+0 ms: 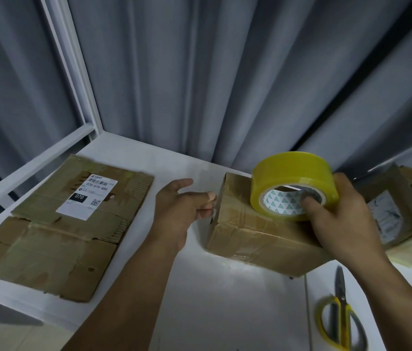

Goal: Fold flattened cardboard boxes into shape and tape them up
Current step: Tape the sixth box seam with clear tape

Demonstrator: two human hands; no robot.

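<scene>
A folded cardboard box (250, 234) stands on the white table (200, 287), right of centre. My right hand (344, 219) grips a roll of yellow tape (293, 173) and holds it on the box's top, thumb inside the core. My left hand (179, 209) is at the box's left edge, thumb and curled fingers pinching at the corner there, where a tape end seems to lie. A flattened cardboard box (55, 239) with a white shipping label lies on the left of the table.
Yellow-handled scissors (341, 323) lie on the table at the lower right. More cardboard boxes (397, 211) sit behind my right hand at the right edge. Grey curtains hang behind the table, and a white frame runs along the left.
</scene>
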